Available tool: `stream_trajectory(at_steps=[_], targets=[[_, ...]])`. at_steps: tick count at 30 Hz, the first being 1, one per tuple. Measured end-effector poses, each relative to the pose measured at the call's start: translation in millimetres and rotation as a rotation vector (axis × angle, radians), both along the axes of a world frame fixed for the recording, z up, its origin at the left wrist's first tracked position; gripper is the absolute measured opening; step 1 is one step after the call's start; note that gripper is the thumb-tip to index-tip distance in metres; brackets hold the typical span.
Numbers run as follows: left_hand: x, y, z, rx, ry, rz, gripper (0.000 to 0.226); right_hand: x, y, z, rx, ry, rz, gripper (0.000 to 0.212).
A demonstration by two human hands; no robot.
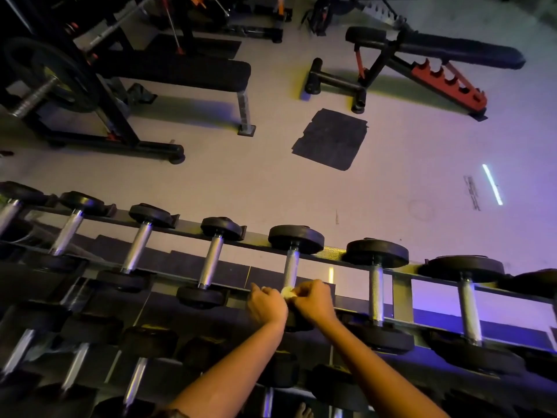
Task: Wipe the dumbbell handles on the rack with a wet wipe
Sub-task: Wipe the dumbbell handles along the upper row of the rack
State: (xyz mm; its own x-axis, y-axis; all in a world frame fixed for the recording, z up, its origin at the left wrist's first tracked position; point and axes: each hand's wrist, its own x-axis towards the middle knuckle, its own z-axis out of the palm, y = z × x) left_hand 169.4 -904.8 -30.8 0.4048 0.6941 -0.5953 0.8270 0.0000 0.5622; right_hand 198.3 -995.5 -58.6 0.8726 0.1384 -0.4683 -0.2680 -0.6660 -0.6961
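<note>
A row of black dumbbells with knurled silver handles lies across the top tier of the rack (401, 292). Both my hands meet at the near end of one middle dumbbell's handle (291, 267). Between them shows a small crumpled white wet wipe (287, 292). My left hand (265, 306) pinches it from the left with curled fingers. My right hand (313, 300) pinches it from the right. The hands cover the near end of that handle and most of its near weight head.
More dumbbells fill the lower tier (135, 381). Beyond the rack lies pale gym floor with a dark mat patch (330, 138), a flat bench (180, 73) at the left and an adjustable bench (422, 61) at the right. Someone's toes (303, 411) show at the bottom edge.
</note>
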Motion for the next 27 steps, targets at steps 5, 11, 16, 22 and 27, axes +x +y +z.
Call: stream_trajectory(at_steps=[5, 11, 16, 22, 27], targets=[[-1, -2, 4, 0.017, 0.010, -0.027, 0.046, 41, 10, 16, 0.130, -0.142, -0.257, 0.016], [1, 1, 6, 0.065, 0.050, -0.121, 0.042, 48, 19, 9, 0.124, -0.123, -0.249, 0.021], [1, 2, 0, 0.096, 0.075, -0.160, 0.041, 5, 9, -6, 0.020, -0.009, -0.067, 0.018], [0, 2, 1, 0.096, 0.086, -0.127, 0.043, 22, 2, -5, 0.141, -0.049, -0.167, 0.018], [2, 0, -1, 0.076, 0.072, -0.089, 0.043, 53, 5, 0, 0.207, -0.166, -0.266, 0.019]])
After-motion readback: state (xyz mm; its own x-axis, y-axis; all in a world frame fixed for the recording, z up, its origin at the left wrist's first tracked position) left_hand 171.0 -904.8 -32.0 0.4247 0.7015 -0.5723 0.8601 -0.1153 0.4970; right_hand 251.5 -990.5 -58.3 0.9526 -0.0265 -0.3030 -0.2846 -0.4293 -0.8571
